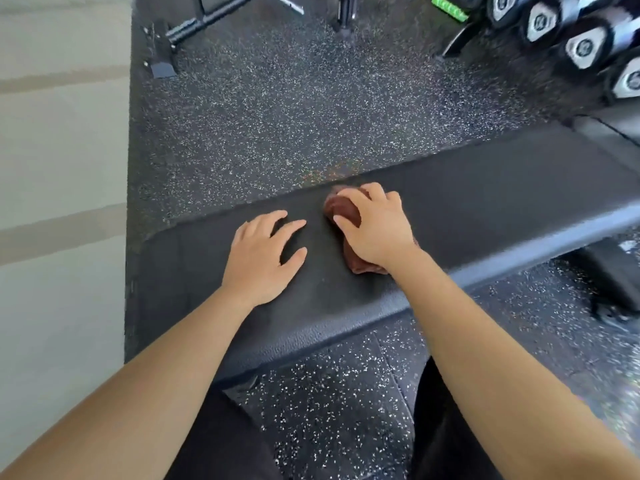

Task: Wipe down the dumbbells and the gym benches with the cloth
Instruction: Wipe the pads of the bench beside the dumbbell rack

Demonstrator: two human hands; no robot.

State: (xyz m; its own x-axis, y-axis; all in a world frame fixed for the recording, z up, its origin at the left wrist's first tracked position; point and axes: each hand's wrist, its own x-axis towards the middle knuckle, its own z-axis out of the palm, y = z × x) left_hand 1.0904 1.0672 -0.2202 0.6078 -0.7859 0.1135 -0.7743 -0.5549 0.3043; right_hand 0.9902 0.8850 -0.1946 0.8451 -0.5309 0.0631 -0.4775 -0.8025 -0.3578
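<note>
My right hand [375, 227] clamps the cloth [346, 211] onto the bench [502, 188]; unwiped pad extends rightward. Left hand [265, 258] rests flat, empty, alongside.

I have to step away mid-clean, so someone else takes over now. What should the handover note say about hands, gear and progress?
Right hand: closed on the brown cloth, pressing it onto the black bench pad.
Left hand: open, flat on the pad, bracing, beside the cloth.
Dumbbells: racked at upper right, out of reach of both hands.
Done: cannot tell how much of the pad is wiped.
Left: finish this bench, any other benches, then the dumbbells.
</note>
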